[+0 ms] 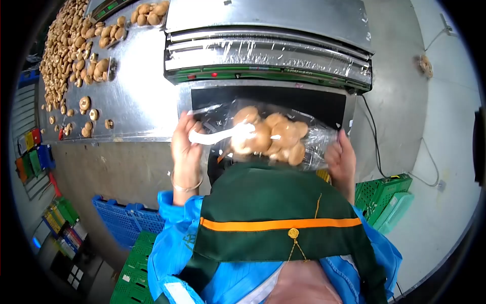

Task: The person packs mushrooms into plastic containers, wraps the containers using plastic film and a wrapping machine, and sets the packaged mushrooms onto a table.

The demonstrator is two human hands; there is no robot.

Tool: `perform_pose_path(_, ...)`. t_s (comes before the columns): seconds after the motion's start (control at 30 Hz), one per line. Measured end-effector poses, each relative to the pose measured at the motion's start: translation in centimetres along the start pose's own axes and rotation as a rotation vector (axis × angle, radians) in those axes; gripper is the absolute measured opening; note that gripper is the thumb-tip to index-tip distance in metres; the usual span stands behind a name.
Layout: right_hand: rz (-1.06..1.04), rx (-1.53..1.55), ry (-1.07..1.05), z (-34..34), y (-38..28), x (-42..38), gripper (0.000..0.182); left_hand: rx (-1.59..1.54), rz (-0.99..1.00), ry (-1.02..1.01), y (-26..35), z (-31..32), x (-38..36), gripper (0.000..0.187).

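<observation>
A pack of brown mushrooms (271, 136) in clear plastic film (318, 139) is stretched out level between my hands, just in front of the wrapping machine (268, 55). My left hand (186, 144), with a bracelet at the wrist, pinches the film's left end. At the opposite end, my right hand (342, 156) has its fingers closed on the film. A bright white streak runs over the film from my left fingers to the mushrooms. The pack overlaps the black plate (268, 96) of the machine and the front of my green apron (273, 195).
A large heap of mushrooms (61, 55) covers the steel table's left side, with packed trays of mushrooms (104, 70) beside it. Green crates (382, 197) stand low on the right, and a blue pallet (126, 218) low on the left. A black cable (373, 131) hangs right of the machine.
</observation>
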State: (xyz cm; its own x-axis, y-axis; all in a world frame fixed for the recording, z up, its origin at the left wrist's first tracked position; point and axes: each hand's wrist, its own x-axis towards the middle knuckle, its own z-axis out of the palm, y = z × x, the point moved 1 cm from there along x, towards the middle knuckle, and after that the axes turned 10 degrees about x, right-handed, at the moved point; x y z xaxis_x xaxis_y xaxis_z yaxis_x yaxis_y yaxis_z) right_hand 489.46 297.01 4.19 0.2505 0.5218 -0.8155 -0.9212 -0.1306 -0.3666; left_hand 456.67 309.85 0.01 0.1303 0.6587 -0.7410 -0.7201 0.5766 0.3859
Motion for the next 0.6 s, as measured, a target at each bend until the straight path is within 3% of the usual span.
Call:
perform_pose_path(0.07, 0.159, 0.136, 0.089, -2.5, 1.1, -1.1, 0.032, -0.166, -0.14, 0.091, -0.4, -5.6, -2.0, 0.022)
perform_pose_path(0.13, 0.043, -0.107, 0.044, -7.3, 4.5, 1.1, 0.032, -0.173, -0.205, 0.276, -2.2, -9.5, -2.9, 0.017)
perform_pose_path(0.17, -0.013, -0.263, 0.002, -9.3, 5.4, 2.4, 0.033, 0.013, -0.182, 0.382, -3.3, -9.9, -2.3, 0.013)
perform_pose_path(0.23, -0.396, -0.924, -0.195, -9.2, 7.7, 4.0, 0.025, 0.481, -0.237, 0.187, -6.3, -9.5, -0.5, 0.007)
perform_pose_path(0.3, -0.457, -1.23, -0.304, -8.5, 10.7, 5.7, 0.025, 1.048, -0.148, -0.067, -8.6, -6.3, -0.2, 0.011)
perform_pose_path(0.43, -0.103, -1.269, -0.383, -8.4, 14.0, 4.5, 0.03, 0.183, -0.785, -0.165, -8.8, -3.2, -2.8, 0.03)
perform_pose_path(0.47, 0.004, -1.208, -0.395, -8.1, 13.9, 3.7, 0.031, 0.007, -0.828, -0.465, -9.5, -6.3, -1.1, 0.035)
perform_pose_path(0.5, 0.121, -1.123, -0.399, -7.5, 13.4, 2.4, 0.033, 0.362, -0.615, -0.836, -8.2, -2.7, -1.7, 0.039)
perform_pose_path(0.53, 0.245, -1.026, -0.396, -6.9, 12.7, 1.1, 0.036, 0.919, -0.118, -1.18, -6.9, 0.9, -2.4, 0.043)
perform_pose_path(0.57, 0.357, -0.923, -0.39, -6.2, 11.8, -0.1, 0.038, 1.173, 0.335, -1.305, -5.5, 4.4, -3.1, 0.048)
perform_pose_path(0.6, 0.433, -0.825, -0.383, -5.4, 10.7, -1.0, 0.04, 0.997, 0.086, -1.264, -6.2, 4.9, -3.5, 0.055)
